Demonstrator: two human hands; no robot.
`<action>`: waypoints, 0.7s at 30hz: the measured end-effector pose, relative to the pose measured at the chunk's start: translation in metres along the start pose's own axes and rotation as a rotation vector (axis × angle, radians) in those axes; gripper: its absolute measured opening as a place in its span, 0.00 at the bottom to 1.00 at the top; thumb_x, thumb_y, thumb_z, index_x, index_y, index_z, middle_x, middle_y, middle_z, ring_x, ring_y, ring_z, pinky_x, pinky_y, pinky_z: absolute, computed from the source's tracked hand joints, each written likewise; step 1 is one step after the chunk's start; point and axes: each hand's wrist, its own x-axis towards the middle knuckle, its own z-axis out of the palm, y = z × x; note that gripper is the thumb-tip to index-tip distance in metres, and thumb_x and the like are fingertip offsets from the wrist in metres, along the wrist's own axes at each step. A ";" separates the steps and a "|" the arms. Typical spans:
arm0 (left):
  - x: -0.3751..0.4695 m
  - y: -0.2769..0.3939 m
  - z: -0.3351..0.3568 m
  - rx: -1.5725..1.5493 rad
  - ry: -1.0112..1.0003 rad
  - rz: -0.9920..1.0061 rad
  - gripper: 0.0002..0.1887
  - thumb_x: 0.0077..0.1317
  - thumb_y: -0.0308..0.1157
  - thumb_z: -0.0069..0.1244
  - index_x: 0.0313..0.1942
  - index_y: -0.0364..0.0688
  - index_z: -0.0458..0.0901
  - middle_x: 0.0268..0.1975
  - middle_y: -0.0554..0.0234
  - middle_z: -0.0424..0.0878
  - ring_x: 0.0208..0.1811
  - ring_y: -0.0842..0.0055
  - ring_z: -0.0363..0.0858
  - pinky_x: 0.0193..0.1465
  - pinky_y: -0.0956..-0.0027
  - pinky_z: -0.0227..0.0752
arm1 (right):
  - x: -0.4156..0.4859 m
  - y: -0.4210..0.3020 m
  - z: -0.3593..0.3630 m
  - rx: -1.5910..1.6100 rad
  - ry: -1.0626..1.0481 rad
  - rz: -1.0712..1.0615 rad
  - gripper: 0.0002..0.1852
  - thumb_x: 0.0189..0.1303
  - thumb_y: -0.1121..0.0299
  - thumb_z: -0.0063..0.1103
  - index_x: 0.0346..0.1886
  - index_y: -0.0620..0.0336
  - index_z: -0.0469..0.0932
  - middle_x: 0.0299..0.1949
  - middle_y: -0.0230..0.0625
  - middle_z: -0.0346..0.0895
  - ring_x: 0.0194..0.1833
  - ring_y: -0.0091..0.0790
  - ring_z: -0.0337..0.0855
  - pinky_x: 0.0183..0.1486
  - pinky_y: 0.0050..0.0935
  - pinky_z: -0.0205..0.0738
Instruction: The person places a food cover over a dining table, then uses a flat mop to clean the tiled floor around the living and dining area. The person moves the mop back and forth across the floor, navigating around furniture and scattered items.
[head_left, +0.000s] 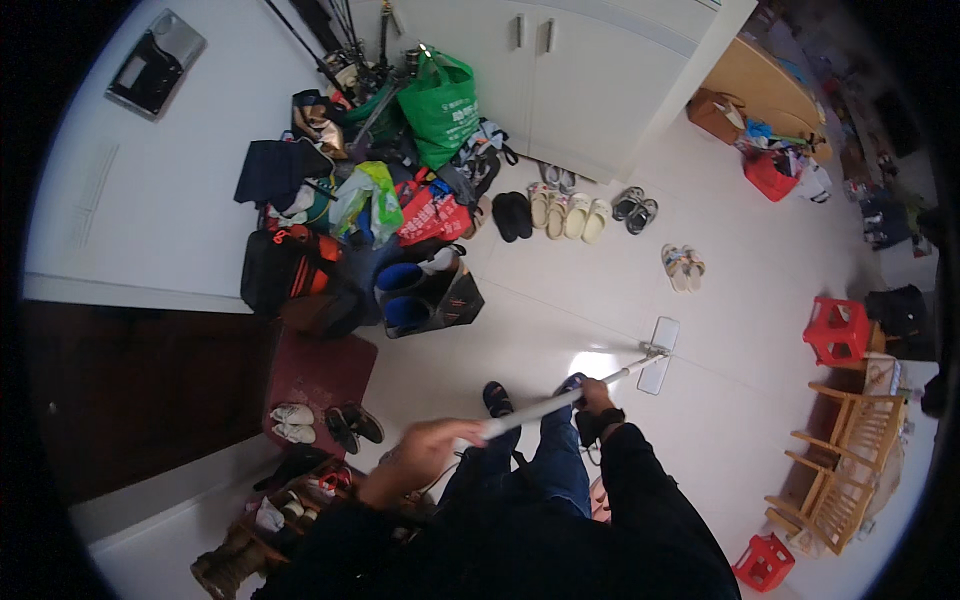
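Observation:
A flat mop with a white pole (536, 411) slants across my legs. Its flat rectangular head (658, 356) lies on the pale tiled floor, ahead and to the right of my feet. My right hand (598, 397) grips the pole partway down; a dark band circles that wrist. At the pole's upper end is my left hand (439, 444), slightly blurred, with the fingers around the tip. Below the pole, a sandalled foot (496, 399) rests on the tiles.
Slippers (587, 217) and clogs line the white cabinet (592, 82); patterned slippers (682, 268) lie nearer. Bags, including a green one (441, 109), and boots (405, 296) crowd the left. Shoes sit on a red mat (349, 360). Right are a red stool (836, 330) and wooden chairs (862, 427).

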 end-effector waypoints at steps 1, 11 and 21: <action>-0.013 0.008 -0.021 0.137 0.031 -0.202 0.17 0.65 0.17 0.36 0.45 0.36 0.83 0.47 0.50 0.87 0.46 0.68 0.86 0.52 0.69 0.79 | 0.015 -0.024 0.000 -0.017 0.052 -0.158 0.14 0.45 0.62 0.71 0.28 0.61 0.79 0.22 0.46 0.78 0.26 0.54 0.81 0.28 0.47 0.75; -0.120 0.138 -0.045 0.286 0.864 0.047 0.18 0.75 0.37 0.41 0.42 0.28 0.81 0.28 0.51 0.84 0.36 0.64 0.86 0.47 0.58 0.81 | 0.129 -0.296 -0.012 1.410 -0.394 0.701 0.12 0.65 0.61 0.57 0.39 0.61 0.77 0.37 0.41 0.77 0.32 0.39 0.80 0.28 0.36 0.78; -0.048 0.163 0.019 0.441 0.614 0.163 0.13 0.71 0.26 0.40 0.36 0.28 0.82 0.26 0.49 0.86 0.32 0.63 0.89 0.43 0.59 0.83 | 0.139 -0.246 -0.071 1.399 -0.485 0.848 0.13 0.60 0.65 0.61 0.41 0.66 0.78 0.28 0.42 0.77 0.26 0.37 0.79 0.25 0.34 0.76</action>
